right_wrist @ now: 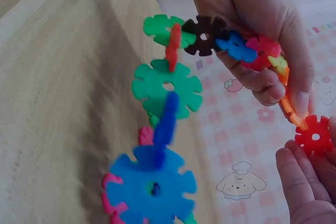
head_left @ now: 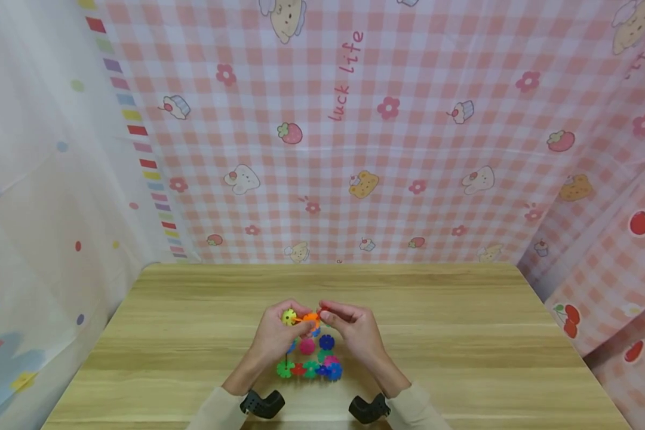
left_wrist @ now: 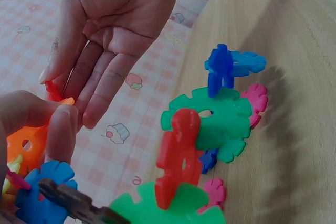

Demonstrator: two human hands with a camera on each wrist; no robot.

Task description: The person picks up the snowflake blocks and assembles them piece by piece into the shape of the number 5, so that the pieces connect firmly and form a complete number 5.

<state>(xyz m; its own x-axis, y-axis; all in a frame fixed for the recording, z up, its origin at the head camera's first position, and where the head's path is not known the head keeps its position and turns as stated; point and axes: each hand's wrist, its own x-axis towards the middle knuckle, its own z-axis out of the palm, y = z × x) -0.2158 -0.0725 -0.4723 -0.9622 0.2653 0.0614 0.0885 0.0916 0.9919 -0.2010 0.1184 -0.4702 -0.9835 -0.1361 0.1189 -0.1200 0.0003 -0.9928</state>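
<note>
One chain of notched plastic flower discs (head_left: 310, 369) lies at 6 o'clock on the wood-grain table (head_left: 462, 334), its upper end lifted. At 12 o'clock, pink lettering on the gingham curtain (head_left: 424, 71) reads "luck life"; part of another "life" shows toward 2 o'clock. Wood surface stretches from the chain to the far edge at 12 and the slanting edges near 9 and 3, all well apart from the hands.

The left hand (head_left: 273, 334), entering from 7 o'clock, pinches an orange disc (head_left: 310, 318) between thumb and forefinger, a yellow disc (head_left: 289, 316) at its 9 o'clock. From 5 o'clock comes the right hand (head_left: 361, 331), holding a red disc (right_wrist: 307, 142) in thumb and fingertips, other fingers nearly straight. Red meets orange at the rim; whether they are slotted together cannot be told. Below, toward 6 o'clock, sit a pink disc (head_left: 307, 346) and a dark blue disc (head_left: 326, 342).
</note>
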